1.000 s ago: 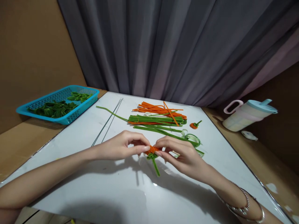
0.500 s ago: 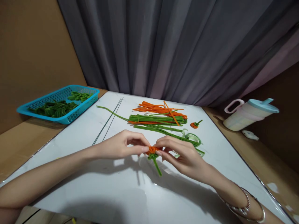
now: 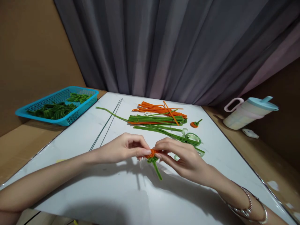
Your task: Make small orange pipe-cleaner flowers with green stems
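Both hands meet over the white table point(image 3: 112, 193) on a small orange pipe-cleaner flower point(image 3: 152, 152). My left hand point(image 3: 124, 148) pinches the orange head from the left. From the right, my right hand point(image 3: 180, 154) pinches the same head with its fingertips. A short green stem point(image 3: 157, 168) hangs down from the flower toward me. Behind the hands lie a bundle of green pipe cleaners point(image 3: 157, 119) and a pile of orange ones point(image 3: 161, 109). A finished small orange flower point(image 3: 194, 124) lies to the right of the bundles.
A blue plastic basket point(image 3: 77, 112) with green curled pieces stands at the back left. Thin metal wires point(image 3: 106, 124) lie on the table's left part. A pastel lidded jug point(image 3: 248, 113) stands at the right on the brown surface. Pale green tape loops point(image 3: 193, 137) lie behind my right hand.
Both hands have kept their pinch on the orange flower and shifted slightly toward me. The green stem has swung a little.
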The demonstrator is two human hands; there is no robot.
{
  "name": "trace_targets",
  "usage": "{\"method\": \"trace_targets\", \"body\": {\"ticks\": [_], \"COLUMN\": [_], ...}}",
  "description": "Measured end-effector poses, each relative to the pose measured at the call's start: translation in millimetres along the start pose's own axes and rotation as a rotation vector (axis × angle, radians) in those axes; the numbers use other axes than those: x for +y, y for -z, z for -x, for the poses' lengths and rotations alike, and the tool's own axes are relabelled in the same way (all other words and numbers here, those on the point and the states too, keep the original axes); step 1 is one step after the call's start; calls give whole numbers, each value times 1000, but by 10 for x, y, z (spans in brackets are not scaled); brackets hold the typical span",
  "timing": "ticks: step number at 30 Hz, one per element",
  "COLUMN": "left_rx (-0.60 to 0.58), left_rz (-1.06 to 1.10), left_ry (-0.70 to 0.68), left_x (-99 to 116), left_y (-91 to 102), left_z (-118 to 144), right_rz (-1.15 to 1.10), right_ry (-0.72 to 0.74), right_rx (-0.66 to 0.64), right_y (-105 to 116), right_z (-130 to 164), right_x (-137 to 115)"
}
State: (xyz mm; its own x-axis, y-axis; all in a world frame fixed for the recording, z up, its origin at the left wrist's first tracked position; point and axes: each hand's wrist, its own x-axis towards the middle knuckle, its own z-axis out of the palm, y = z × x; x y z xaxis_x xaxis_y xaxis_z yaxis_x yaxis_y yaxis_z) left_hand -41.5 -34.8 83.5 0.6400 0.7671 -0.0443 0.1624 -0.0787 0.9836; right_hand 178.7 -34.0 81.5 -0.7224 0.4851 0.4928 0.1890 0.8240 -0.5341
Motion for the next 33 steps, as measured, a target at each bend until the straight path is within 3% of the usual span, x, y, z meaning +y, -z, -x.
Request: {"method": "trace_targets", "body": {"ticks": [5, 22, 27, 33], "left_rx": [5, -94, -89, -46], "left_rz": [-128, 93, -34, -417], "left_ry": [-28, -3, -7, -216], "left_x": [1, -133, -81, 17], "left_y": [-9, 51, 39, 9], "left_z": [-8, -69, -38, 25], "right_rz": [-12, -33, -52, -79], "right_ry": [-4, -18, -26, -39], "right_rx": [-9, -6, -22, -46], "right_y": [-14, -5, -14, -32], "right_z": [7, 3, 25, 35], "right_x": [23, -13, -5, -5]}}
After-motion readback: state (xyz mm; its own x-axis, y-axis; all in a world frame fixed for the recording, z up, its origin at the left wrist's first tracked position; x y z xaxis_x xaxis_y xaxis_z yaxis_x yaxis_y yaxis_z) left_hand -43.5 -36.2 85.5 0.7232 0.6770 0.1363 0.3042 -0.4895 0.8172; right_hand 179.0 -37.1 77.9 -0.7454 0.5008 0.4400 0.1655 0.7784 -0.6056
